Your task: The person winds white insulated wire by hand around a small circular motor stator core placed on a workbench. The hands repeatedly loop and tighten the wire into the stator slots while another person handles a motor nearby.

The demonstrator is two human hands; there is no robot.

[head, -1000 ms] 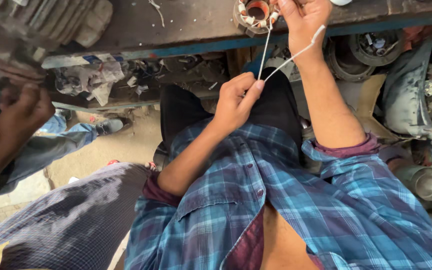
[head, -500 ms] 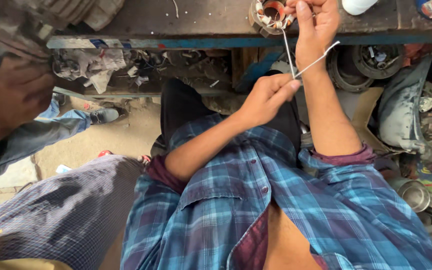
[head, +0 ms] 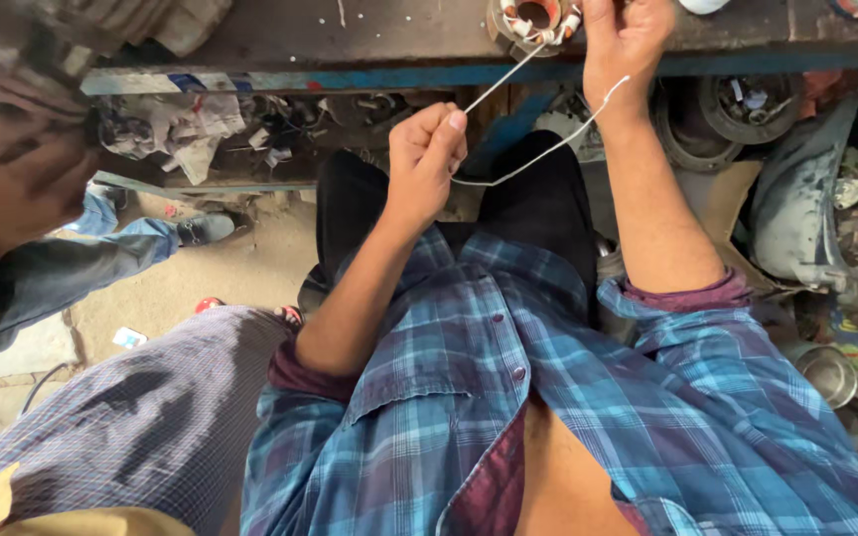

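A white string [head: 548, 149] runs from a motor stator with copper windings [head: 533, 20] on the dark workbench [head: 350, 40]. My left hand [head: 427, 149] is closed in a fist on the string, pulled back toward my body and below the bench edge. My right hand [head: 628, 40] rests at the bench edge beside the stator, fingers closed on the other end of the string, which loops between the two hands.
Another person's hand [head: 12, 184] and jeans-clad leg [head: 81, 263] are at the left. Rags and metal parts lie on a shelf [head: 201, 129] under the bench. Round metal parts [head: 737, 109] and a steel bowl [head: 826, 372] sit at the right.
My left hand has drawn the string back and down away from the stator, lengthening the taut run. My right hand stays by the stator. The view has shifted slightly.
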